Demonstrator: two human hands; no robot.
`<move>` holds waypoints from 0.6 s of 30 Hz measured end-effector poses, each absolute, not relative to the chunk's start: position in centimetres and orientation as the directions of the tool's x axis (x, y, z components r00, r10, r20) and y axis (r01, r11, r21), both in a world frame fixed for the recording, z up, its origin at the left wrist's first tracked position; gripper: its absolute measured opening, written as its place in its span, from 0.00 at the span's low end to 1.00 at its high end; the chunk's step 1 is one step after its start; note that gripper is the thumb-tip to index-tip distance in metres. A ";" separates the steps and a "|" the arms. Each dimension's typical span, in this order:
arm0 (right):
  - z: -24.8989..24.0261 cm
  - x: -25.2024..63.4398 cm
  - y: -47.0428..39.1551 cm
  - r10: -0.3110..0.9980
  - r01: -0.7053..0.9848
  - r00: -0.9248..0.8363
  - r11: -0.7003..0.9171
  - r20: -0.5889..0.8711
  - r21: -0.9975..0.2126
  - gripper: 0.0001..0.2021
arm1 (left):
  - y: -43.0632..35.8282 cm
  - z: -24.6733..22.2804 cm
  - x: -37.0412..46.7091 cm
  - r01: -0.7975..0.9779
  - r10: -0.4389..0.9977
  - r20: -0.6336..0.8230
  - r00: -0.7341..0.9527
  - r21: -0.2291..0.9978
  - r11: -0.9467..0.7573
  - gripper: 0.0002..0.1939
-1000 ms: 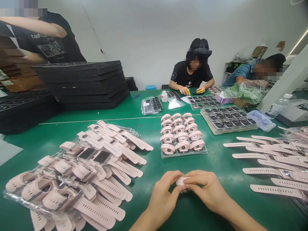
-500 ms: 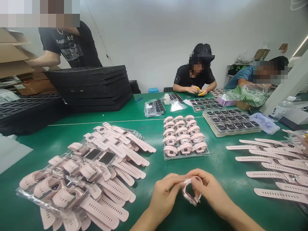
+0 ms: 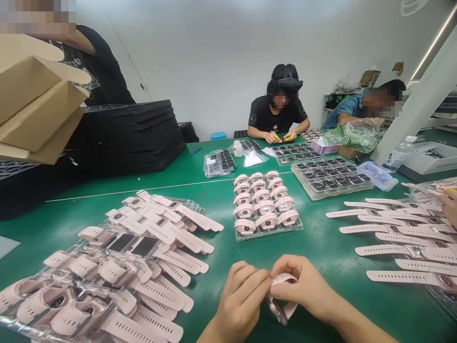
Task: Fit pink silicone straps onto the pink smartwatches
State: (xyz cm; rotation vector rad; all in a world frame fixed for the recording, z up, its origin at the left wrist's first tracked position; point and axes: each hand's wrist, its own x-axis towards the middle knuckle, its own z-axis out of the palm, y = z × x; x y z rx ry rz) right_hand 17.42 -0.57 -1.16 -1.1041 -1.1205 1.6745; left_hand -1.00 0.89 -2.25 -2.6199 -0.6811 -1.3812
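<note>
Between my two hands, just above the green table, is a pink smartwatch (image 3: 279, 310) with its strap bent round into a loop. My left hand (image 3: 241, 300) pinches the strap from the left, its fingertips meeting those of the other hand at the top of the loop. My right hand (image 3: 303, 286) grips the band from the right, thumb laid across the strap. The watch case hangs at the bottom of the loop, tilted. Fingers cover the spot where the strap ends meet. Beyond my hands stands a clear tray of looped pink watches (image 3: 267, 205).
Stacked trays of pink watches (image 3: 143, 257) fill the left; more open-strapped watches (image 3: 400, 238) lie right. Farther back are trays of dark watch faces (image 3: 330, 176) and a water bottle (image 3: 399, 153). Black trays (image 3: 132, 136) and a cardboard box (image 3: 39, 105) stand back left. Co-workers sit opposite.
The watch has turned and dropped slightly in my hands, and my left fingers now fold over more. The view has shifted. At the back left, a person's cardboard box has come closer.
</note>
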 end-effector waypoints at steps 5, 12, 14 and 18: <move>-1.7 17.3 -0.9 0.949 -0.172 -0.251 -0.235 -0.188 -0.957 0.15 | 0.5 -2.7 -1.6 0.487 0.295 0.827 0.478 0.030 -0.873 0.16; -3.8 18.8 -0.5 0.954 0.120 -0.287 -0.051 -0.084 -0.991 0.13 | -0.5 -2.4 -1.3 0.540 0.482 0.749 0.455 0.198 -0.818 0.16; -4.7 19.7 0.0 0.909 0.260 -0.416 0.085 -0.032 -0.962 0.13 | -0.4 -2.9 -1.1 0.538 0.525 0.752 0.398 0.272 -0.798 0.14; -4.8 21.5 1.9 0.919 0.422 -0.389 0.239 0.063 -0.874 0.14 | 0.7 -4.4 -1.0 0.522 0.685 0.698 0.208 0.513 -0.682 0.09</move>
